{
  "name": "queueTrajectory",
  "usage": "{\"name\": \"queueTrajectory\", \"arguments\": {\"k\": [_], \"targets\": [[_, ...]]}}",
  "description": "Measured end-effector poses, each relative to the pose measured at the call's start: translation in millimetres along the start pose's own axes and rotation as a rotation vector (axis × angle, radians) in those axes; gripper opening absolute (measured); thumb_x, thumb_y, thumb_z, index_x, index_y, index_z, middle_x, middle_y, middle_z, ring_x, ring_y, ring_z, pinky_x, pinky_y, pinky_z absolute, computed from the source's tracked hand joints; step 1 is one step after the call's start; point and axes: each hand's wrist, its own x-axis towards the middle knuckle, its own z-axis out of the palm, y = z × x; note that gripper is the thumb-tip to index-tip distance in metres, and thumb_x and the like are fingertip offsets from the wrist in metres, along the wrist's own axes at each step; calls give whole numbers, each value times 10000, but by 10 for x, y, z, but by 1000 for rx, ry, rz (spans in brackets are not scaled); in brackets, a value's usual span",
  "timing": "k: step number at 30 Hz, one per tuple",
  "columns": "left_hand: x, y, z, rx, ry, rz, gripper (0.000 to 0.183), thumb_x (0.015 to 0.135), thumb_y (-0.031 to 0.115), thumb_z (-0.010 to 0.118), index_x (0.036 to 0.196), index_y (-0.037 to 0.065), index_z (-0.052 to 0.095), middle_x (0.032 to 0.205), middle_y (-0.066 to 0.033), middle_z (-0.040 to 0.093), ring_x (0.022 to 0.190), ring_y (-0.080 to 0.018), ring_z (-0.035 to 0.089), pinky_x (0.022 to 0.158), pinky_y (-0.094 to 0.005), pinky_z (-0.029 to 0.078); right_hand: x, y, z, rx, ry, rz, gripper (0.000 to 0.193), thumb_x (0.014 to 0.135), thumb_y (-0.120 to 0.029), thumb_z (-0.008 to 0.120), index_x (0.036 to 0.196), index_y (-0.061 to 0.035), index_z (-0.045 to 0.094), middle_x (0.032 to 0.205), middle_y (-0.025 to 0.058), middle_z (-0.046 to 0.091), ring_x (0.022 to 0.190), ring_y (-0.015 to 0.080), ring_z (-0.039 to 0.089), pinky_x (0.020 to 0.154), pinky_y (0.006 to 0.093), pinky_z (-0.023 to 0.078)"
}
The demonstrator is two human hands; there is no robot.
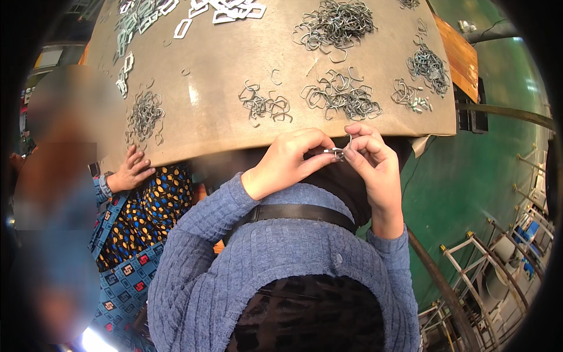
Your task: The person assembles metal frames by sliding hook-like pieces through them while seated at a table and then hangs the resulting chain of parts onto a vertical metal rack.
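Just off the table's front edge, my left hand is closed in a pinch on one end of a small silver metal piece. My right hand meets it from the other side, its thumb and fingers closed on a bent wire hook. Both metal parts touch or overlap between my fingertips; how they join is too small to tell. Closest on the tabletop are a pile of bent wire hooks and a smaller heap of similar hooks.
The brown-covered table bears a large far wire pile, flat silver links, a right-hand wire pile and small cylindrical pieces. At left, a co-worker's hand rests by another wire pile. Metal racks stand right.
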Motion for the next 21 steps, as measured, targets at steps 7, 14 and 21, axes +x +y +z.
{"name": "queueTrajectory", "arguments": {"k": [7, 14, 21], "targets": [[70, -1, -28, -5, -11, -49, 179, 763, 127, 748, 867, 29, 641, 735, -95, 635, 646, -224, 618, 594, -320, 486, 79, 83, 59, 37, 52, -65, 46, 856, 13, 621, 875, 0, 581, 1144, 93, 490, 997, 148, 536, 865, 263, 441], [355, -192, -761, 61, -311, 59, 322, 730, 195, 776, 974, 47, 626, 896, -81, 627, 835, -239, 616, 740, -346, 490, -14, 109, 269, -438, 84, -488, 153, 759, 96, 604, 867, 1, 553, 969, 158, 613, 892, 275, 609, 812, 353, 503], [1386, -1272, -1668, 705, 726, -125, 493, 790, 365, 701, 1167, 72, 577, 1183, -201, 536, 1128, -361, 482, 911, -435, 425, -214, 323, 289, -315, 95, -450, 69, 863, 66, 534, 888, 10, 501, 1003, 149, 531, 898, 243, 616, 870, 378, 508]]}}
